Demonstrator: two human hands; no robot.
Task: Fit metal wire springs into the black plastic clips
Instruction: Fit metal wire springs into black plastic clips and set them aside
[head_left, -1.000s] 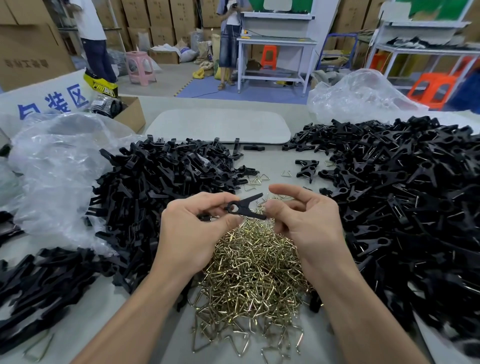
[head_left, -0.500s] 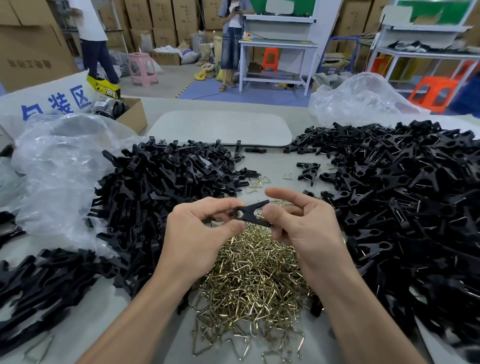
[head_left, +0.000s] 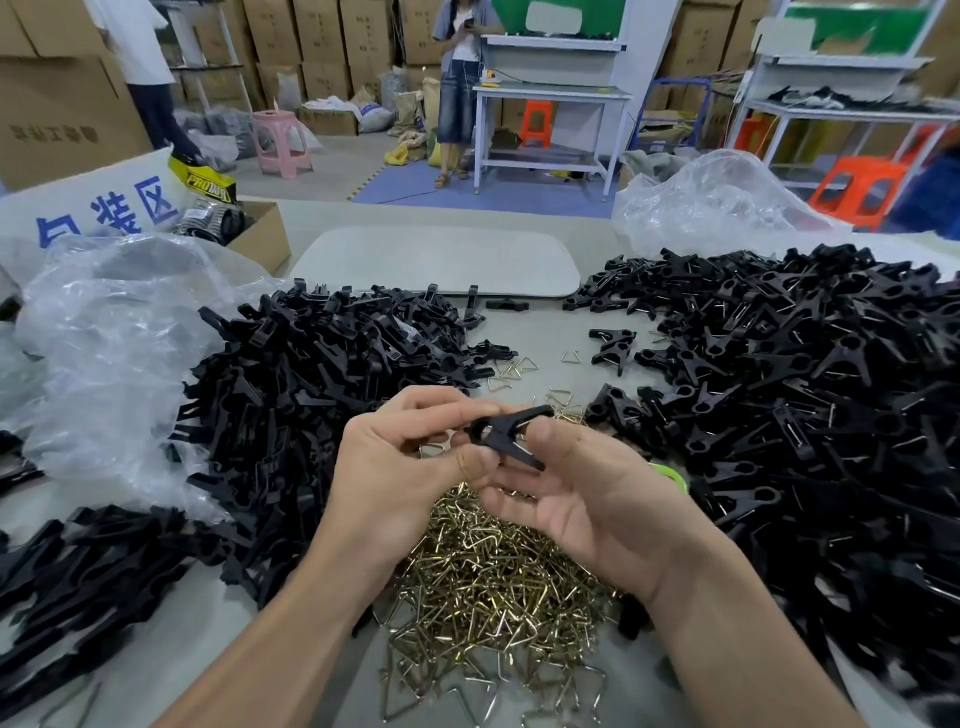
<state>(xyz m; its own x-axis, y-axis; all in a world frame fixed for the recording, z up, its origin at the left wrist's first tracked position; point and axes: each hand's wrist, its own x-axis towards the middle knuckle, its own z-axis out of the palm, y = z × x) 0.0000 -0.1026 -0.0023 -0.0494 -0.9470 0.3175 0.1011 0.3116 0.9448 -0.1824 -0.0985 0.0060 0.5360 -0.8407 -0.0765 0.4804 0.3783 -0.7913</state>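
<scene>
A black plastic clip (head_left: 506, 434) is held above the table between both hands. My left hand (head_left: 400, 478) pinches its ring end between thumb and forefinger, and a wire spring (head_left: 435, 448) shows between those fingers. My right hand (head_left: 587, 493) has turned palm-up; its thumb presses the clip's jaws while the other fingers lie loosely under it. Below the hands lies a heap of brass-coloured wire springs (head_left: 488, 571). A pile of black clip halves (head_left: 322, 389) lies to the left. A larger pile of black clips (head_left: 810, 395) fills the right.
Crumpled clear plastic bags lie at the left (head_left: 119, 353) and at the back right (head_left: 717, 202). A grey pad (head_left: 436, 260) lies at the table's far side, a cardboard box (head_left: 260, 234) behind the left bag. Two people stand in the background.
My right hand has rolled palm-up and its fingers have loosened under the clip. The clip has tilted, its jaws now pointing up to the right. The left hand keeps its pinch.
</scene>
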